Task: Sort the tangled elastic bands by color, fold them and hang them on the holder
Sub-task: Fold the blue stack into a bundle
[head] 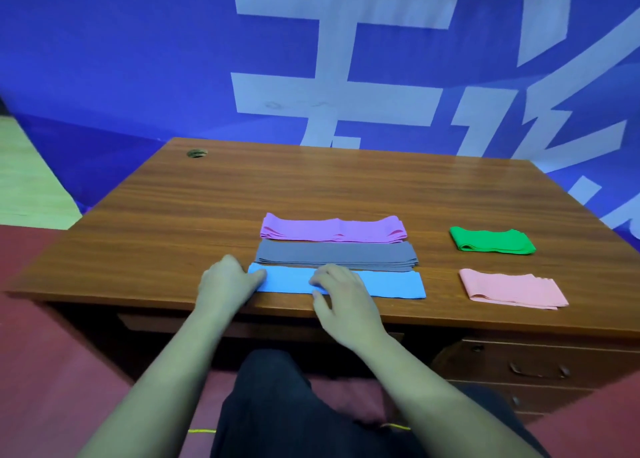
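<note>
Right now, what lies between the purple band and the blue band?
The folded grey band lies between the purple band and the blue band, seen in the head view.

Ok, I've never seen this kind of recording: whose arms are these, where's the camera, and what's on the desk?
No machine: a person works bare-handed, filmed by a camera on their head, looking down. On the wooden desk lie folded elastic bands: purple band, gray band and blue band in a column, green band and pink band to their right. The left hand touches the blue band's left end; the right hand rests on its middle. Nothing is lifted; no holder shows.
</note>
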Demonstrator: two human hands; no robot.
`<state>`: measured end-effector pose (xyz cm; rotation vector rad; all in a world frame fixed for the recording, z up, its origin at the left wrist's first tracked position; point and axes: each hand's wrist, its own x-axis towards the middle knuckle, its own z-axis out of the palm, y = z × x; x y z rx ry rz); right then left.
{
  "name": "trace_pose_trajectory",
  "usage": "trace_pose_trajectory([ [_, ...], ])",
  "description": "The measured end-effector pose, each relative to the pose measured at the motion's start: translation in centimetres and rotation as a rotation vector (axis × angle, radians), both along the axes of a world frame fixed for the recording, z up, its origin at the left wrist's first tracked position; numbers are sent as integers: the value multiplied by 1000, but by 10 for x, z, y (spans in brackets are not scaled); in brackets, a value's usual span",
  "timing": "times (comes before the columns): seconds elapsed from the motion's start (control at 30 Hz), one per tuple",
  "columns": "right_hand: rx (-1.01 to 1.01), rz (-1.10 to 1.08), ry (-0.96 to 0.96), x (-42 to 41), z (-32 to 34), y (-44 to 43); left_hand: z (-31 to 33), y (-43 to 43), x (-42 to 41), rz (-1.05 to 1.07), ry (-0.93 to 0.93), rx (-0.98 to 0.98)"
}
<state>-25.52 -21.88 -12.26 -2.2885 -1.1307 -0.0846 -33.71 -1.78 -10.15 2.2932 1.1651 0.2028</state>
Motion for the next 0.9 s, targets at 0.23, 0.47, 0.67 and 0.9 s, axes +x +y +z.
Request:
trace_pose_trajectory([
  [0.23, 23, 9, -39, 2, -3, -1, 7, -24, 9, 27, 162, -7],
  [0.47, 53, 15, 70, 6, -4, -2, 11, -31, 0, 1, -365, -126],
  [0.67, 460, -121, 592, -1, 32, 9, 22, -48, 6, -103, -635, -291],
  [0.9, 672, -263, 1357, 10, 53, 1, 28, -71, 21, -304, -658, -557],
])
